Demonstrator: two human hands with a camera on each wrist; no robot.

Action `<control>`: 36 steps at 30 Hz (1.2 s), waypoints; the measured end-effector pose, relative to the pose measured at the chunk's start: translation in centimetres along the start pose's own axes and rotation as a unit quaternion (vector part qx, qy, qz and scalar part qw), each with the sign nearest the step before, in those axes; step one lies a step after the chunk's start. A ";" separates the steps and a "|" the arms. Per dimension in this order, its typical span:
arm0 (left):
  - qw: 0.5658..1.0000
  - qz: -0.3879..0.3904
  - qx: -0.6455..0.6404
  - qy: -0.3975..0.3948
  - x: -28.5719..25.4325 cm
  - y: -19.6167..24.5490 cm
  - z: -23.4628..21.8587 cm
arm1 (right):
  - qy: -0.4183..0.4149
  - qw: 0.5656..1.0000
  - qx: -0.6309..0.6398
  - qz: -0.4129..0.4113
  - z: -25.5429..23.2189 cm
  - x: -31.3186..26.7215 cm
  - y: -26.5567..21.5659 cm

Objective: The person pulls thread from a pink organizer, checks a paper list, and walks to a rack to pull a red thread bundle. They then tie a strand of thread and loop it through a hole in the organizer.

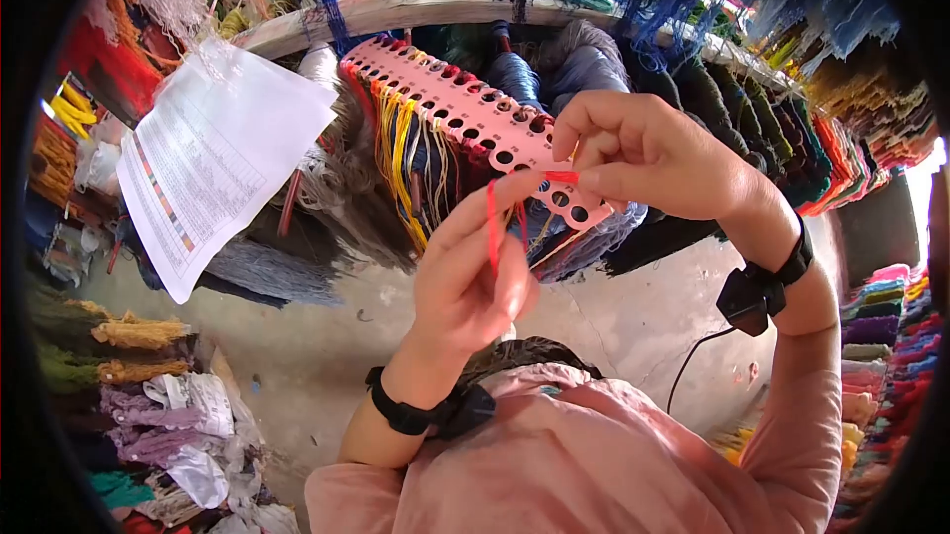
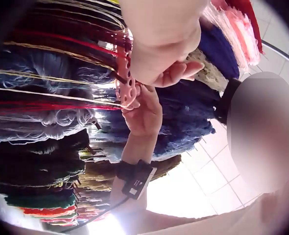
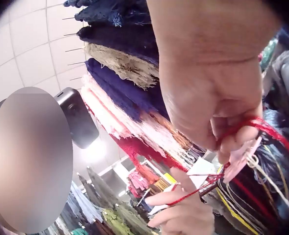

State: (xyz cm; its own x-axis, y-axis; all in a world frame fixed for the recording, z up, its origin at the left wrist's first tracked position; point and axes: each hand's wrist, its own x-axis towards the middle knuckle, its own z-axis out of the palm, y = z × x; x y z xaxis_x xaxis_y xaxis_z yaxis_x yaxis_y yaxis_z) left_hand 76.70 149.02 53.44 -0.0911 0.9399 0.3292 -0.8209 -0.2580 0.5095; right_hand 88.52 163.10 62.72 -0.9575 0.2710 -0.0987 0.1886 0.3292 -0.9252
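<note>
A pink thread card (image 1: 465, 128) with rows of round holes lies slanted ahead of me, with strands of thread looped through many of them. At its near end my right hand (image 1: 653, 158) pinches a strand of red thread (image 1: 562, 177) between thumb and fingers. The same thread runs to my left hand (image 1: 470, 267), lower and to the left, whose curled fingers hold it as it drapes down across them. In the right wrist view, red thread (image 3: 269, 128) also passes over the right hand's fingers. In the left wrist view, the left hand (image 2: 169, 54) partly covers the card's edge.
A printed sheet (image 1: 223, 158) with a column of color blocks hangs at the left. Hanks of yarn (image 1: 584, 59) hang from a wooden rail (image 1: 435, 4) behind the card. More colored hanks (image 1: 881, 356) line the right side, and plastic-wrapped bundles (image 1: 198, 415) lie lower left.
</note>
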 end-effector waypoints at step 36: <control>0.753 -0.015 0.565 0.337 -14.0 -1.5 -10.2 | 0.161 0.923 -0.262 -0.233 1.5 -1.2 3.7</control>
State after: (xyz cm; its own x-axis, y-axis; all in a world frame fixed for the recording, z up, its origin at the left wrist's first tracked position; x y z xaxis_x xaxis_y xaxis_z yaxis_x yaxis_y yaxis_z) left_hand 73.43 138.56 40.00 -0.6598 0.7512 0.0210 0.1420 0.0973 0.9851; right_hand 90.01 162.60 58.90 -0.8627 0.2174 0.4567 -0.0660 0.8469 -0.5277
